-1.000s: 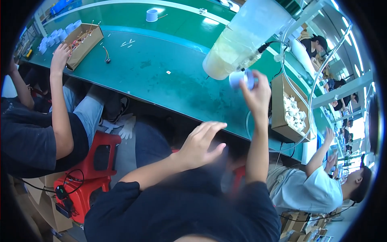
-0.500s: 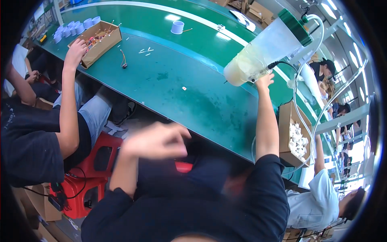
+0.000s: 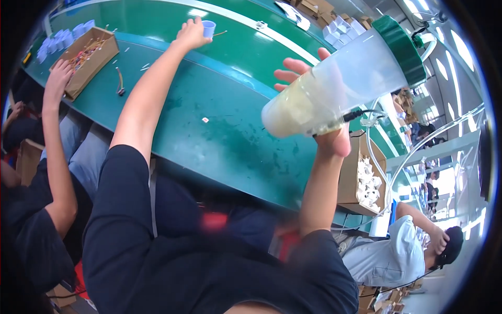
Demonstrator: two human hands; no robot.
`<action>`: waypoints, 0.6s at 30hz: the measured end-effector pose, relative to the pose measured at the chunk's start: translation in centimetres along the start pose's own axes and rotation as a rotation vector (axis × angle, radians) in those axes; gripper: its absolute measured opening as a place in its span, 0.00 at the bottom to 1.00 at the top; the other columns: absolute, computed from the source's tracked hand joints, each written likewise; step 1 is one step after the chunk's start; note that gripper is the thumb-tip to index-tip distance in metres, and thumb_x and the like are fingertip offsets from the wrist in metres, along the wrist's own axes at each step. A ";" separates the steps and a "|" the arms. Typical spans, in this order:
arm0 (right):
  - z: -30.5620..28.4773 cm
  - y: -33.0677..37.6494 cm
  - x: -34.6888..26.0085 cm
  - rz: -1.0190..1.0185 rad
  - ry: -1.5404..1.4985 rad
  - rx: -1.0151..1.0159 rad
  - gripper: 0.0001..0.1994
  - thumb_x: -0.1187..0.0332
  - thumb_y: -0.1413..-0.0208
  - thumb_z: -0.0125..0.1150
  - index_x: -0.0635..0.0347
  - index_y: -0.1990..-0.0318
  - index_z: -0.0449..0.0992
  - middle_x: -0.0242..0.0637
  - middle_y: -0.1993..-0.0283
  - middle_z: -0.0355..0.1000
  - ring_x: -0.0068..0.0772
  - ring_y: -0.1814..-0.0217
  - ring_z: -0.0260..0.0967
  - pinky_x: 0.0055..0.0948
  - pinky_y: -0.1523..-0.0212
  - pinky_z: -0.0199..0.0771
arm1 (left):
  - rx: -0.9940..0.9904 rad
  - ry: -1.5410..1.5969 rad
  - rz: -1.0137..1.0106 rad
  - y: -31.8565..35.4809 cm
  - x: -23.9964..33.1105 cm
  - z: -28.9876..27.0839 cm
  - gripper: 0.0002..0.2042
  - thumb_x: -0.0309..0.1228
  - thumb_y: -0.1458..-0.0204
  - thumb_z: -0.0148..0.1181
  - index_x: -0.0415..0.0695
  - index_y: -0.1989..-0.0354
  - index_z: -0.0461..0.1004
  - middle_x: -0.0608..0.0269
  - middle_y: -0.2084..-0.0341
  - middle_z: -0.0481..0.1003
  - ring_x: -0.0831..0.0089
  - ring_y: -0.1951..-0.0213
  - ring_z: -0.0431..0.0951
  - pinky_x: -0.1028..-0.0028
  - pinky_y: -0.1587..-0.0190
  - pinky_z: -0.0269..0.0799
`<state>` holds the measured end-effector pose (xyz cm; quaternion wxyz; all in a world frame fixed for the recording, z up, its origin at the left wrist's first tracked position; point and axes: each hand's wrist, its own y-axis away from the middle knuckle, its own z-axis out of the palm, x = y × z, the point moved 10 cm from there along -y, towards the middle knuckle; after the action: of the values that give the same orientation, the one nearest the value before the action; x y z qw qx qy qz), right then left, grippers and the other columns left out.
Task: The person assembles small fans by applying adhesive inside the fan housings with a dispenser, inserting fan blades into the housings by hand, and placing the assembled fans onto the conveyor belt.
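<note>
My left hand (image 3: 192, 35) is stretched out to the far left, its fingers closed at the left side of a small light-purple cup (image 3: 209, 29) on the green work surface. A thin wire (image 3: 220, 33) sticks out from the cup's right side. My right hand (image 3: 294, 72) is behind a tilted, translucent canister (image 3: 361, 68) with a green cap (image 3: 400, 49) and yellowish contents low down. Its fingers are spread and show past the canister's upper left edge; the palm is partly hidden behind it. Whether that palm touches the canister, I cannot tell.
At left, a co-worker's hand (image 3: 58, 76) rests on a cardboard box (image 3: 94, 68) of wired parts, near several purple cups (image 3: 65, 39). A loose wired piece (image 3: 121, 83) lies nearby. Right of my forearm stands a box (image 3: 348, 180) of white parts; tubes (image 3: 400, 167) hang beside it.
My left hand has swung from near my body out to the purple cup. My right hand has shifted behind the canister, with its fingers now showing on the other side. The view has turned somewhat.
</note>
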<state>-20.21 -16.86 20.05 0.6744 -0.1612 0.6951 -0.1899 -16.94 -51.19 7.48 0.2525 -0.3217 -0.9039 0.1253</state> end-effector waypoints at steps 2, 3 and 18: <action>0.8 0.6 -0.4 -0.051 -0.029 -0.053 0.68 0.40 0.81 0.75 0.64 0.35 0.38 0.60 0.42 0.57 0.56 0.44 0.62 0.46 0.47 0.67 | 0.081 0.031 -0.060 -2.0 -1.4 0.5 0.38 0.41 0.61 0.68 0.36 0.45 0.55 0.40 0.49 0.64 0.46 0.49 0.66 0.58 0.50 0.67; 0.8 1.1 -0.3 -0.049 -0.020 -0.047 0.68 0.40 0.81 0.75 0.64 0.35 0.38 0.60 0.42 0.57 0.56 0.44 0.62 0.46 0.47 0.67 | 0.123 0.046 -0.091 -2.8 -2.1 0.9 0.38 0.42 0.61 0.68 0.36 0.45 0.55 0.40 0.51 0.65 0.47 0.50 0.68 0.58 0.50 0.68; 0.8 5.7 -2.7 -0.179 -0.241 -0.079 0.56 0.67 0.73 0.78 0.63 0.35 0.43 0.62 0.44 0.58 0.57 0.44 0.61 0.48 0.47 0.66 | 0.305 0.407 0.349 7.1 9.2 -7.9 0.26 0.33 0.61 0.65 0.35 0.53 0.64 0.42 0.63 0.73 0.50 0.59 0.74 0.64 0.55 0.69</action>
<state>-19.11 -10.55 19.66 0.7265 -0.2705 0.5988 -0.2010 -15.08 -39.33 14.83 0.4482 -0.4492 -0.7367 0.2339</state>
